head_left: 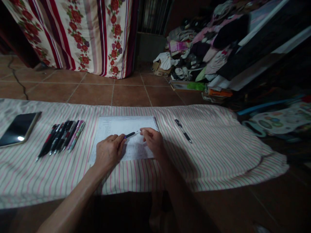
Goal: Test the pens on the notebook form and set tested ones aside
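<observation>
Over an open spiral notebook (118, 124), my left hand (109, 149) is closed around a dark pen (130, 134) that points to the right. My right hand (153, 140) faces it, thumb and finger pinched together close to the pen's far end. A thin pale piece (137, 132) shows between the pen and those fingertips; it is too small to tell whether it is joined to the pen. Handwriting and a printed table cover parts of the page. To the right of the notebook lies another black and clear pen (183, 131).
A striped cloth (218, 145) covers the low surface. Several pens (63, 136) lie side by side on the left, with a phone (19, 128) beyond them. A floral curtain (85, 38) hangs behind, and piled clothes (194, 48) sit at the back right.
</observation>
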Demonstrator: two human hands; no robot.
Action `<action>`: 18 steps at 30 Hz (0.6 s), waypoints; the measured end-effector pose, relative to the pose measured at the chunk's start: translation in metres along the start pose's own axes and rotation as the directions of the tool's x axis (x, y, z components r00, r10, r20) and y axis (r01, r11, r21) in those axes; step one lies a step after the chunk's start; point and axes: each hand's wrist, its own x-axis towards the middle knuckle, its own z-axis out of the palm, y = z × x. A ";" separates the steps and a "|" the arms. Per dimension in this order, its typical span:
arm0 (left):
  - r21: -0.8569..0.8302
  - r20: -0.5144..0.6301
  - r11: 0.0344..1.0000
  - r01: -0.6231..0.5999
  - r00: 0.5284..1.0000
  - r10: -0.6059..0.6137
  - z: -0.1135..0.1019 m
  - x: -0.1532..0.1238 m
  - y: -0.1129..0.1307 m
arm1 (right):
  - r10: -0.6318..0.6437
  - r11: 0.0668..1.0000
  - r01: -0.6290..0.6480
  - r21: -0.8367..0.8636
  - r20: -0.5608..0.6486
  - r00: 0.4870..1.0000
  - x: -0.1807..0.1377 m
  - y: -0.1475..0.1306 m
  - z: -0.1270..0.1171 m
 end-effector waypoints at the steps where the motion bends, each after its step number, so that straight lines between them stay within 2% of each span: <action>1: 0.006 -0.001 1.000 -0.001 1.000 0.001 0.000 0.000 0.000 | 0.029 0.999 -0.030 0.030 0.029 0.999 -0.001 -0.001 0.001; 8: 0.021 -0.023 1.000 -0.013 1.000 0.014 -0.001 -0.001 0.001 | 0.161 0.955 -0.186 0.231 0.123 0.979 -0.009 -0.014 0.005; 18: 0.019 -0.038 0.999 -0.037 0.999 0.037 -0.001 -0.003 0.001 | 0.194 0.930 -0.222 0.294 0.120 0.974 -0.010 -0.021 0.007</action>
